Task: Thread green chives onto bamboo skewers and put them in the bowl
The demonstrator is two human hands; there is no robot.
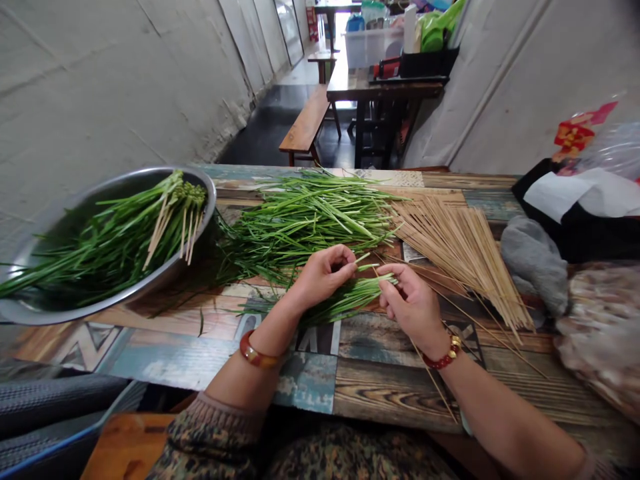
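Note:
My left hand (327, 270) is closed in a pinch on the pale end of a garlic chive stalk. Close beside it, my right hand (410, 300) grips a bamboo skewer (434, 377), whose long end slants down toward the table's near edge. Stalk ends of a small bunch of garlic chives (345, 300) meet the fingers of the right hand, and its leaves trail left under my left wrist. Just beyond both hands lies a big loose pile of garlic chives (320, 213). The skewer's tip among the stalks is hard to make out.
At the left stands a metal basin (213, 200) with skewered chives (170, 207) in it. Many bamboo skewers (455, 247) fan out on the right of the patterned table (390, 363). A grey mesh bundle (534, 260) and a filled plastic bag (603, 327) sit farther right.

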